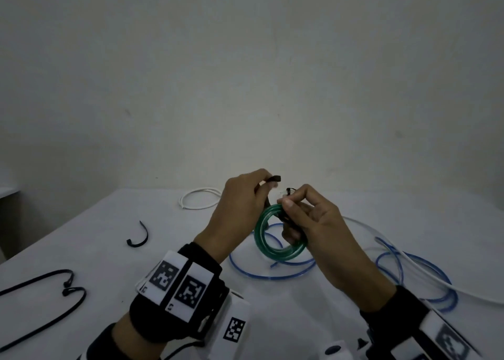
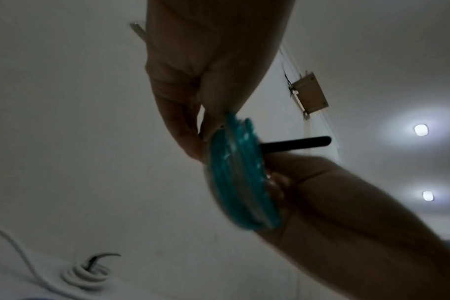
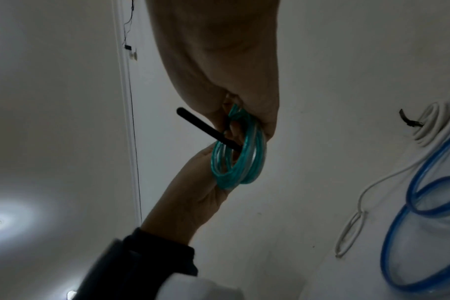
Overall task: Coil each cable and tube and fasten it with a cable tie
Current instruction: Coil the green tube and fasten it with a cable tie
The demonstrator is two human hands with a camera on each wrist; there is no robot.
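A green tube coil [image 1: 272,241] is held up above the white table [image 1: 109,223]. A black cable tie [image 1: 274,179] runs through its ring. My left hand [image 1: 268,182] pinches the tie's strap between thumb and forefinger, and the free tip sticks out past them. My right hand [image 1: 286,200] grips the top of the coil, with the tie's head by its fingertips. The left wrist view shows the coil [image 2: 239,172] edge-on with the tie [image 2: 301,143] poking out. In the right wrist view the tie [image 3: 203,127] crosses the coil [image 3: 242,152].
A tied white cable coil [image 1: 200,198] lies at the back. A loose blue tube [image 1: 272,271] and a white cable [image 1: 436,275] sprawl under and right of my hands. Spare black ties lie to the left, one short [image 1: 139,235] and two long [image 1: 41,286].
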